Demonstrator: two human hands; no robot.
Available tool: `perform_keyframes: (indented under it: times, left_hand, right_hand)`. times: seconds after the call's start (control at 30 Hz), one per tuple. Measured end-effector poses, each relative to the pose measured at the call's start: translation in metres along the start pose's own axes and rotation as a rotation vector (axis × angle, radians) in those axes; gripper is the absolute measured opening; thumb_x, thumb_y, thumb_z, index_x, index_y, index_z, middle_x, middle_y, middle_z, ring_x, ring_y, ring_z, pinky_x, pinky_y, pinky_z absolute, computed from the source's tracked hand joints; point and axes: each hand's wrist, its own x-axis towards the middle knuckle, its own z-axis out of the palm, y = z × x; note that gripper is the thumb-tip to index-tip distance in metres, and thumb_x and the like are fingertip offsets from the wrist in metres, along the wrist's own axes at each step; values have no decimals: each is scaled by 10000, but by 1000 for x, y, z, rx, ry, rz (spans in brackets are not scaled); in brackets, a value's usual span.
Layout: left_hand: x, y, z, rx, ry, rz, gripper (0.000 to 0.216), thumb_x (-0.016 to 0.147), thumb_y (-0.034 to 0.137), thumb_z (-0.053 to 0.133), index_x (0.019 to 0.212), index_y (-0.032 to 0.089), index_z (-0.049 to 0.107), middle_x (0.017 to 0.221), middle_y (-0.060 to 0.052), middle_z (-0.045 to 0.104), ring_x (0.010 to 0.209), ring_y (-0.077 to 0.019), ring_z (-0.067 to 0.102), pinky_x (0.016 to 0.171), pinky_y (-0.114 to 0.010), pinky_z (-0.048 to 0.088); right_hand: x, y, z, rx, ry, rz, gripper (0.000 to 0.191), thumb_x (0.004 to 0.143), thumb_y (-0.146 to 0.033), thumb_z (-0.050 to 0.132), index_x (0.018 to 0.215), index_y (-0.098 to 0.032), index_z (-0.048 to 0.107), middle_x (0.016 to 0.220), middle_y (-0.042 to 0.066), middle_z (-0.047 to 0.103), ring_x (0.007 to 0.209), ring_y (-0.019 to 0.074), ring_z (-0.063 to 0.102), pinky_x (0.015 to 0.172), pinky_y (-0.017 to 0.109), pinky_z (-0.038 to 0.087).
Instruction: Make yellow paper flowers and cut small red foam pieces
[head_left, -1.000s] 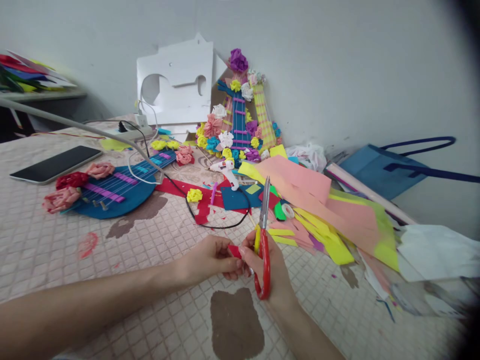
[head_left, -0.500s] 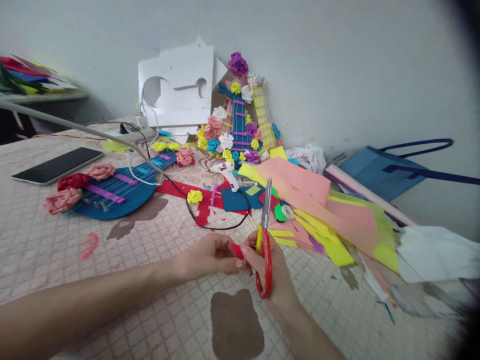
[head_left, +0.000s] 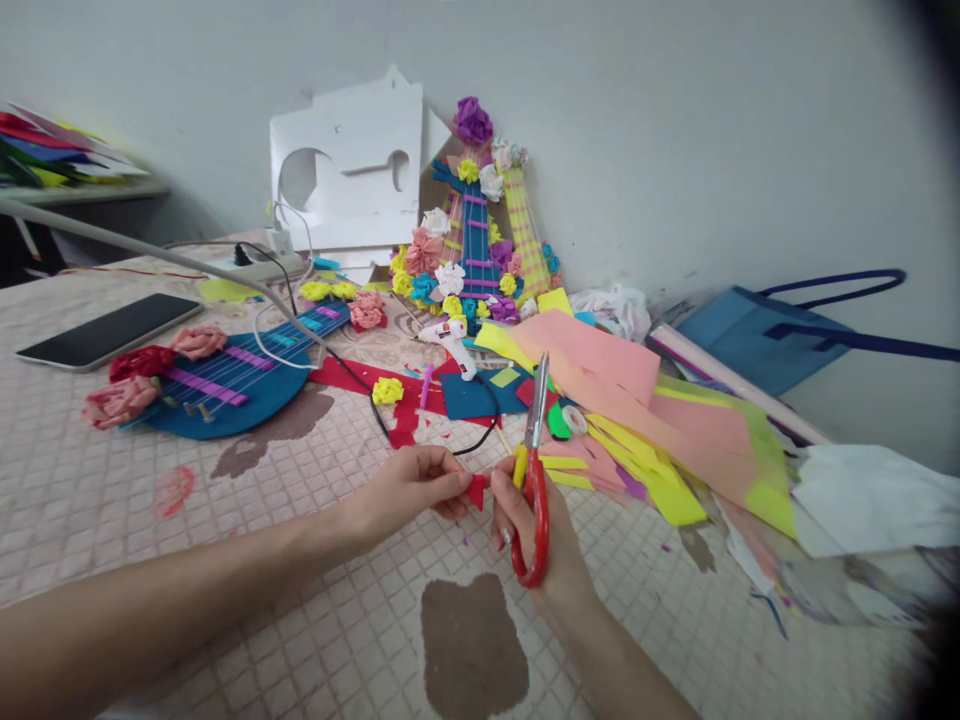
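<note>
Between the thumb and fingers of my left hand [head_left: 424,490] is pinched a small piece of red paper [head_left: 476,491]. My right hand [head_left: 544,525] is closed around a pair of scissors [head_left: 535,440] with red and yellow handles, blades pointing up and away from me. The fingertips of my right hand are close to the red paper; I cannot tell whether they touch it. Beyond the hands lie red paper strips [head_left: 349,378], a yellow paper flower [head_left: 388,390], a blue sheet [head_left: 465,398] and a white glue gun [head_left: 452,343].
A blue paper guitar [head_left: 232,395] with flowers lies left, near a phone [head_left: 109,330]. Flower-covered guitars [head_left: 477,240] lean on the wall beside white board [head_left: 345,190]. Coloured paper [head_left: 600,360], a tape roll [head_left: 574,420] and a blue bag [head_left: 757,335] are right. A black cord [head_left: 360,385] crosses the table.
My left hand has shifted slightly up, and the red paper now shows more fully in its fingers. The fingers of my right hand have drawn back from it, still holding the scissors.
</note>
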Motion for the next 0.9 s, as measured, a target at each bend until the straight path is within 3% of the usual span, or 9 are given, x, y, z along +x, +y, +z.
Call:
perform_keyframes:
  times: [0.23,0.5,0.9]
  left_hand:
    - [-2,4,1,43,77,83,310,721,420,686,679,139,563,615,4,615,574,-100,557,589,-230,441]
    - [1,9,-3,28,-19,-3,299,698,390,718,761,129,587,727,-23,664,663,-122,599,631,-245,475]
    - [-1,11,-2,32,60,-2,230,723,342,695,687,139,592,640,11,632,595,-93,567,605,-216,440]
  right_hand:
    - [-1,2,1,-20,-58,71,317,695,-337,704,841,-216,450,711,-58,494,462,63,427,383,185,374]
    - [-1,-3,4,-68,-53,89,274,706,-311,669,822,-217,439,665,-72,497,429,57,414,384,187,355]
    - [-2,-2,2,-97,-65,40,259,747,-356,659,837,-211,466,730,-47,524,437,53,420,383,187,380]
